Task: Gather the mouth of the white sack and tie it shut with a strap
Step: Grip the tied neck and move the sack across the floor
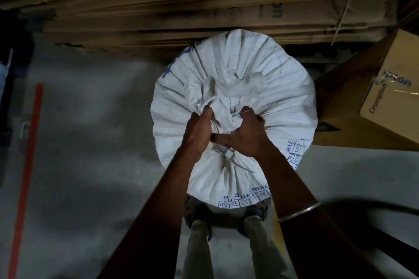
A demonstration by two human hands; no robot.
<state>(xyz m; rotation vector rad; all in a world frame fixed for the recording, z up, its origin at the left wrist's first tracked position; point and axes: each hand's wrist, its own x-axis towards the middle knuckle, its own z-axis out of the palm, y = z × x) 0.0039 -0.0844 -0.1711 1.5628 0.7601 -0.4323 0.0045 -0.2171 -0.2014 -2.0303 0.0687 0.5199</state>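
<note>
A full white woven sack (267,79) with blue print stands upright on the floor in front of me. Its mouth (226,95) is bunched into a crumpled gather at the top centre. My left hand (199,133) is clenched on the near left side of the gathered neck. My right hand (247,133) grips the near right side, touching the left hand. A thin white strap with a small square buckle (228,154) lies on the sack just below my hands; its ends run under my palms.
A tall stack of flattened cardboard (181,2) stands right behind the sack. A brown Crompton carton (371,106) sits close on the right. A red floor line (27,165) runs along the left. My feet in sandals (197,213) stand at the sack's near edge.
</note>
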